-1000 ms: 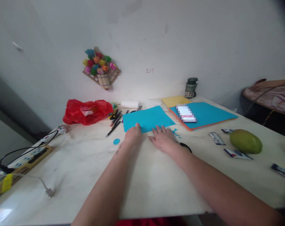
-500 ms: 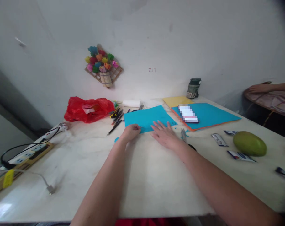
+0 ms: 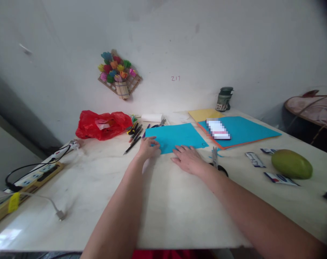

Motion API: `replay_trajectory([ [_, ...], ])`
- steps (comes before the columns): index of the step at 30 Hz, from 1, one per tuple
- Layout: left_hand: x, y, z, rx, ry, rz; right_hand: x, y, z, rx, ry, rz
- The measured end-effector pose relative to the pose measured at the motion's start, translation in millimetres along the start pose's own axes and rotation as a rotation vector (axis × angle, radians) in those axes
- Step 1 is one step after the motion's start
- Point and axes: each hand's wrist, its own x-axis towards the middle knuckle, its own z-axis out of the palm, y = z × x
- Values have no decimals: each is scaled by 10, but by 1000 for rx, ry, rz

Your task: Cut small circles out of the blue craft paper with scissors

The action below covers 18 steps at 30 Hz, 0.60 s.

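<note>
A bright blue sheet of paper (image 3: 176, 133) lies flat on the table, with a small circle drawn near its right corner. My left hand (image 3: 148, 148) rests at its near left corner, fingers curved and apart; blue shows between thumb and fingers. Palm down, my right hand (image 3: 187, 158) lies with spread fingertips on the sheet's near edge. Scissors (image 3: 215, 158) with black handles are just right of that hand, beside small blue paper scraps (image 3: 219, 153).
Right of the sheet, a phone (image 3: 218, 129) lies on stacked coloured paper (image 3: 246, 131). A green mango (image 3: 291, 164) and several small packets (image 3: 255, 160) are nearer. Leftward are pens (image 3: 132, 145), a red plastic bag (image 3: 104, 124) and a power strip (image 3: 41, 176). A bottle (image 3: 224, 99) stands behind.
My left thumb and fingers have parted at the sheet's corner. The sheet has turned slightly. A small blue piece by my left wrist is out of sight, as is another person's hand at far right.
</note>
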Motion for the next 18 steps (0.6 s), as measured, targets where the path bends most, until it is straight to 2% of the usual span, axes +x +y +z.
replay_trajectory([
  [5,-7,-50,-98,-19,65,-25,-25,-57,-48,-44,58,-20],
  [9,-20,-58,-104,-72,33,-30,4,-39,18,-11,108,-40],
  [14,-49,4,-91,-101,-25,17,48,8,128,74,17,-62],
  [18,-53,35,-88,-108,-25,-6,48,4,120,78,18,-55],
])
